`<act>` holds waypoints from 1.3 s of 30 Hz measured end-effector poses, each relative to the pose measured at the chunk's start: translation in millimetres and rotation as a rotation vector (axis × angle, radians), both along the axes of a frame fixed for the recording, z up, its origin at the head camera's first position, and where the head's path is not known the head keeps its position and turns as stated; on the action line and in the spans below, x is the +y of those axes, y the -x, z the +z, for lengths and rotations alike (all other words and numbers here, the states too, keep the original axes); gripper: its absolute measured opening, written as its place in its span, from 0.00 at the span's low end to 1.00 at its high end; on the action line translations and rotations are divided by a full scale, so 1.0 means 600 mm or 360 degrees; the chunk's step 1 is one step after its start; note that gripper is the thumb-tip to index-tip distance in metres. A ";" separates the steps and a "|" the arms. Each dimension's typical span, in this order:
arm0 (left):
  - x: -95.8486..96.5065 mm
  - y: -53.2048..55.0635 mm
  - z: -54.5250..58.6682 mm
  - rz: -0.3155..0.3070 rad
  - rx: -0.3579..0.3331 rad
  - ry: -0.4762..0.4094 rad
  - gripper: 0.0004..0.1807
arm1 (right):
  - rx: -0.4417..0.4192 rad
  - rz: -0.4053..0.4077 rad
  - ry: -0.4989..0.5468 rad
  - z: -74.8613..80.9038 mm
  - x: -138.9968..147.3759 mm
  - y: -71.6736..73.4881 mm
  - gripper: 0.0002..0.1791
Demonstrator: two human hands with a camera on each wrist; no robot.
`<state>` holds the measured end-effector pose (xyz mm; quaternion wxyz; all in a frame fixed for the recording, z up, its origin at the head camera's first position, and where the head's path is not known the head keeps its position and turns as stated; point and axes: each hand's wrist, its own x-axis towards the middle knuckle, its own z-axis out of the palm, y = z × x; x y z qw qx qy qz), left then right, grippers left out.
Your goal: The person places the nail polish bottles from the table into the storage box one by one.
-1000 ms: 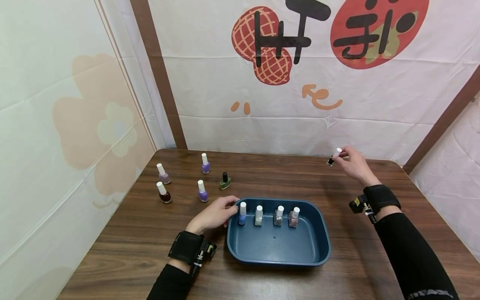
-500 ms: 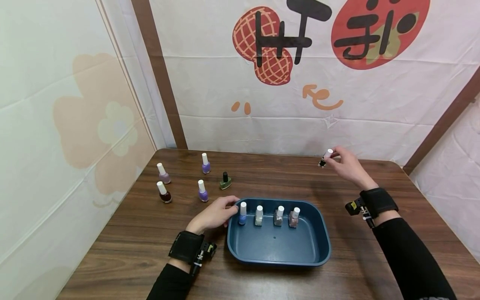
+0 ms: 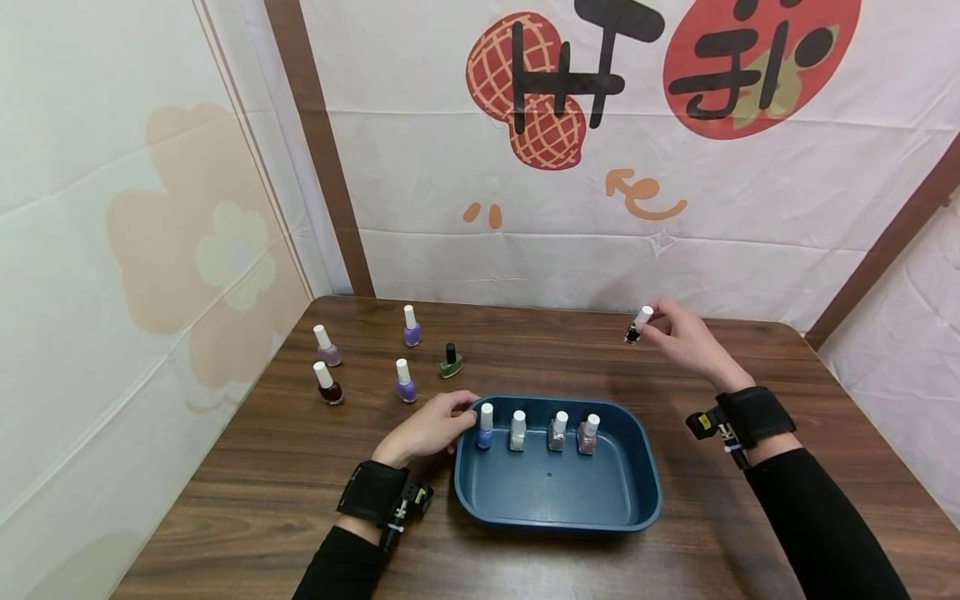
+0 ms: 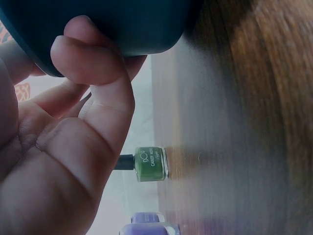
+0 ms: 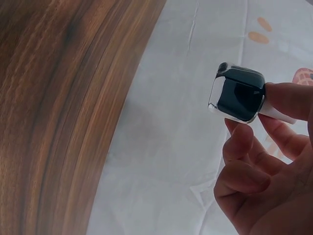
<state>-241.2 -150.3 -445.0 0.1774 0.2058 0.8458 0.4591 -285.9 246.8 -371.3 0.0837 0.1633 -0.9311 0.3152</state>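
Note:
My right hand (image 3: 686, 340) pinches a nail polish bottle (image 3: 638, 324) by its white cap, in the air over the far right of the table. In the right wrist view this dark bottle (image 5: 239, 93) is tilted, with its clear glass base outward. My left hand (image 3: 429, 429) grips the far left corner of a blue tray (image 3: 555, 527). The left wrist view shows its curled fingers against the tray wall (image 4: 142, 24). A row of white-capped bottles stands in the tray along its far side: blue (image 3: 485, 433), pale (image 3: 517, 433), grey (image 3: 557, 433) and pinkish (image 3: 588, 437).
Left of the tray stand a green bottle with a black cap (image 3: 451, 363), two purple bottles, one nearer (image 3: 407, 387) and one farther (image 3: 412, 333), a lilac bottle (image 3: 328, 354) and a dark red bottle (image 3: 331, 390). A printed cloth (image 3: 450, 267) hangs behind the wooden table (image 3: 540, 350).
My right hand has moved left and slightly nearer with the dark nail polish bottle. The left hand and the tray have stayed in place.

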 end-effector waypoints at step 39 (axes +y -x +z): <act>-0.001 0.003 -0.002 -0.0009 -0.0007 -0.0007 0.17 | -0.0145 0.0147 0.0009 -0.021 -0.027 -0.067 0.09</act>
